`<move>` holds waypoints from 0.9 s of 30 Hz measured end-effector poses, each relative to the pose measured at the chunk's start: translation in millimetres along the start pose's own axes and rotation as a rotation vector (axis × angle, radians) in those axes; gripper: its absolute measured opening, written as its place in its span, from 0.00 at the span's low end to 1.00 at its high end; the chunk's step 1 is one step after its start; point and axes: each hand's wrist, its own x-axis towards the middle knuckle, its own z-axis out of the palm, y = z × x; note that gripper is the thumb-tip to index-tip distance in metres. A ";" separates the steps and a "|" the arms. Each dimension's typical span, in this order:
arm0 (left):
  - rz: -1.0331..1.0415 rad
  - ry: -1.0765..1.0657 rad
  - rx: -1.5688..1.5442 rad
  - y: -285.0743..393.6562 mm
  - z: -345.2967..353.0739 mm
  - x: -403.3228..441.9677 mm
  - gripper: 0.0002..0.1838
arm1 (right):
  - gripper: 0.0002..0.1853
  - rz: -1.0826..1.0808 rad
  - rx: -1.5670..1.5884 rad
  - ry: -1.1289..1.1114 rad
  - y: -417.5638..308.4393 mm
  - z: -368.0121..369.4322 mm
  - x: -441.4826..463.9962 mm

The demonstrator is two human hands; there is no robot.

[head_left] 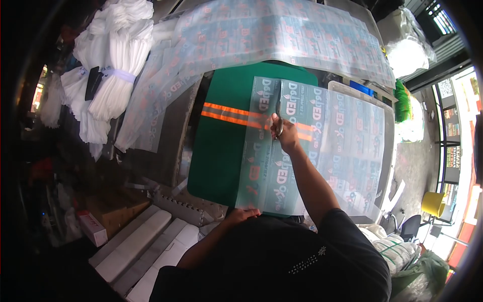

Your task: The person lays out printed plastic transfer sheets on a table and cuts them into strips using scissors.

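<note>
A translucent sheet (347, 146) printed with repeated red, white and blue lettering lies over a green board (216, 161) with an orange-striped band. My right hand (285, 135) is closed around the handles of a pair of scissors (279, 126), at the sheet's upper middle. From the top edge down to the scissors, a slit parts a narrow left strip (256, 151) from the wider piece. At the near edge, close to my body, my left hand (244, 215) pinches the strip's lower left corner; its fingertips show only in part.
More printed sheets (282, 35) stretch across the back of the table. White bundled material (115, 75) hangs at the upper left. Long white boxes (141, 236) stand at the lower left, with a cardboard box (115, 211) behind. A yellow bucket (433, 204) is at the right.
</note>
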 end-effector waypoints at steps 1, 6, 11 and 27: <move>-0.002 0.002 0.001 0.9 -0.4 -1.2 0.09 | 0.23 0.011 0.022 0.005 -0.9 0.2 0.9; 0.010 -0.019 -0.055 13.3 2.5 -9.8 0.12 | 0.23 0.006 0.045 -0.024 -7.8 -2.0 11.9; -0.026 0.097 0.016 32.8 -22.4 -28.4 0.12 | 0.23 -0.144 0.002 -0.021 -9.1 -1.2 -2.6; 0.628 0.719 0.010 202.3 -254.4 -28.2 0.12 | 0.19 -0.128 0.126 0.289 28.3 16.4 -137.5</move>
